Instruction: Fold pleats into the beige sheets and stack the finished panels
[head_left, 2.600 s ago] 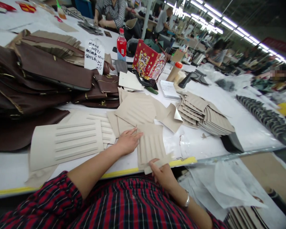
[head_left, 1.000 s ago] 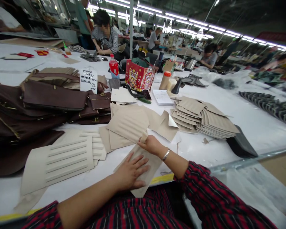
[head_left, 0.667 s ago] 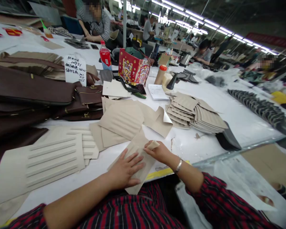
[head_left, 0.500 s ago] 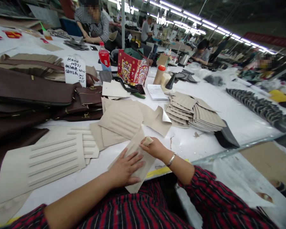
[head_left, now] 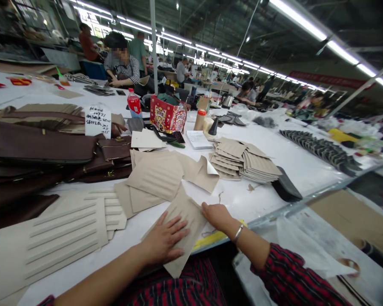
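A beige leather-like panel with faint raised ridges lies at the table's near edge, one end hanging over it. My left hand rests flat on it, fingers spread. At the panel's right edge, my right hand is closed, thumb and fingertips pinching that edge. Just beyond are overlapping beige panels and a piece with a curled corner showing a white underside. Pale ribbed panels lie left of my left hand.
Dark brown leather bags are piled at left under a handwritten tag. A stack of beige pieces stands beyond my right hand, beside a black block. A red bottle and red box stand farther back. People work behind.
The rolled beige bit that stuck up from my right hand is down; that hand has shifted slightly right along the panel's edge. My left hand stays flat. The view has tilted up.
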`<state>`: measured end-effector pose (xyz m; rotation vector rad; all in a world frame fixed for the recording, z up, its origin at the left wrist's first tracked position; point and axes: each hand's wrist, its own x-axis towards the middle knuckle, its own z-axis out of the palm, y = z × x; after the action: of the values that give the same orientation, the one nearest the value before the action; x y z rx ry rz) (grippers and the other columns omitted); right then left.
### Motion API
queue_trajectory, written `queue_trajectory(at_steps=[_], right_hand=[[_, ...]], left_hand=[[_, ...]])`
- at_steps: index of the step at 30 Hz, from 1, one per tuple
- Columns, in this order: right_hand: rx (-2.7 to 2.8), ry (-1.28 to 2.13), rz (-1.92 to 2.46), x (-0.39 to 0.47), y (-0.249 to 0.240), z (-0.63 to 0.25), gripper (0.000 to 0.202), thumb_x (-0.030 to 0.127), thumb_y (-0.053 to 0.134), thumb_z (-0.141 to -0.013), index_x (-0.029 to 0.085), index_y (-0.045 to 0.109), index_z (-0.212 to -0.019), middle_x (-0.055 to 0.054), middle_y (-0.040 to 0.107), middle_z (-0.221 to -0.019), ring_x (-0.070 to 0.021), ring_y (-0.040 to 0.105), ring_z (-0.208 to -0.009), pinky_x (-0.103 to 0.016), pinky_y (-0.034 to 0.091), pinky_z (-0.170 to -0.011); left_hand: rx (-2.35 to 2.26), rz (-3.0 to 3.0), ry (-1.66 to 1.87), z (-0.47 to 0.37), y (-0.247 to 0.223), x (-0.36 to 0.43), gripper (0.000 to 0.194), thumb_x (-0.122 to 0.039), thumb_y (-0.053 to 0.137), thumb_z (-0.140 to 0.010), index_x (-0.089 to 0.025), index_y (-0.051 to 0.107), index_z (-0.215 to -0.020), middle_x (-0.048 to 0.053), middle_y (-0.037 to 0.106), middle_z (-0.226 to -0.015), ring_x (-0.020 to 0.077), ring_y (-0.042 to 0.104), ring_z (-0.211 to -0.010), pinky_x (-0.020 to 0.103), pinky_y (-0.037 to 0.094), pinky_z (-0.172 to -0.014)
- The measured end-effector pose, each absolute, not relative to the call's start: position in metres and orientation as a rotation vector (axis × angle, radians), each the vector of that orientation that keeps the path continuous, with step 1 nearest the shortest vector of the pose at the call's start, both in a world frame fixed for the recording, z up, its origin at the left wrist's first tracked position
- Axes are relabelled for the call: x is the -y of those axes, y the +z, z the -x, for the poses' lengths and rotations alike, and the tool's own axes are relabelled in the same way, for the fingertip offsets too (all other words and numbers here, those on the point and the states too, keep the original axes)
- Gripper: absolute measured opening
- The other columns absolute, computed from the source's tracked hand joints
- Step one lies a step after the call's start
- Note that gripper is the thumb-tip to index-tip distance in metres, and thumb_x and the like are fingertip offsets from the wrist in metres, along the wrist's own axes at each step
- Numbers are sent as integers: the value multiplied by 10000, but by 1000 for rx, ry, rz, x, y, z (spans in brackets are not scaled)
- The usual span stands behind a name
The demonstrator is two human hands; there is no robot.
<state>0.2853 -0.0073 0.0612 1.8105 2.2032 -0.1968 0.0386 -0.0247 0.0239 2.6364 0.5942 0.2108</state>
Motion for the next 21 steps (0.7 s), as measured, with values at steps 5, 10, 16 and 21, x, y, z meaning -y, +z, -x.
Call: queue_trajectory(at_steps=[5,10,16,21], right_hand=[[-2315,-243,-2222,23,67,-322,211,287,322,-893,189,500,-840,-94,616,-877,-190,590,-835,-301,435,-733],[-2152,-196,-2939,45,25,-318,219,282,256,-881,244,437,-764,-80,591,-760,-209,582,-711,-333,448,-664],[-2095,-925,-3293,45,21,-326,253,414,270,-872,230,402,-759,-57,616,-772,-182,624,-687,-313,479,-641],[-1677,-1327,-3637,57,34,-353,323,517,335,-819,207,422,-793,-15,597,-715,-122,554,-486,-248,439,-462]], left_hand=[[-1277,-2460,520,-62,19,-8,609,-383,503,-767,-184,319,-1313,135,383,-1351,267,352,-1236,439,274,-1000],[-1517,-2227,369,-104,36,-58,610,-342,614,-606,-132,438,-1151,148,563,-1119,277,548,-1013,350,423,-818],[-1454,-2226,255,-134,48,-58,335,-374,637,-567,-164,518,-800,122,584,-968,277,550,-943,324,398,-763],[-1461,-2156,209,-146,40,-64,474,-406,631,-578,-158,460,-945,127,544,-1040,248,537,-936,292,377,-740]])
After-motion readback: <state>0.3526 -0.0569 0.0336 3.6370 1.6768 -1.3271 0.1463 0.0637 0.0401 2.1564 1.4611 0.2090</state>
